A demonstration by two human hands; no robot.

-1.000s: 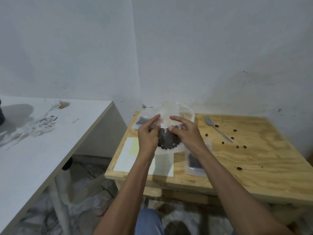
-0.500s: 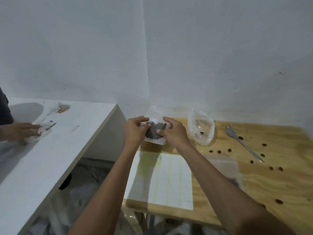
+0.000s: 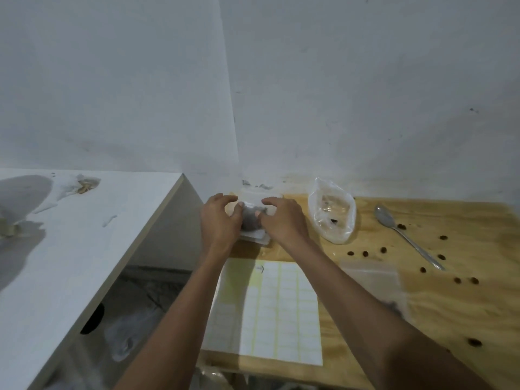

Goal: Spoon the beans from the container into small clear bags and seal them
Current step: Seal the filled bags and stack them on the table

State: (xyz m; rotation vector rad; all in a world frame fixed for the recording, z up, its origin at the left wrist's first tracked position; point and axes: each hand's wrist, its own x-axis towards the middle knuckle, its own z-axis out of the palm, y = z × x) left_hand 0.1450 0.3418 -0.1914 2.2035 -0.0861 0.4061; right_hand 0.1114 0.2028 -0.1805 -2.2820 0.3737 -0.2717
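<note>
Left hand (image 3: 221,220), right hand (image 3: 282,220) pinched filled bean bag (image 3: 251,220) between them; soft, slippery, light; best gripped along top seal.

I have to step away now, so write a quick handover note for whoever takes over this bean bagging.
Left hand and right hand both pinch a filled small bag at the wooden table's far left corner, over a stack of bags. Its seal can't be judged. The larger bag is nearly empty. The spoon lies idle to its right. Loose beans still need collecting.
</note>
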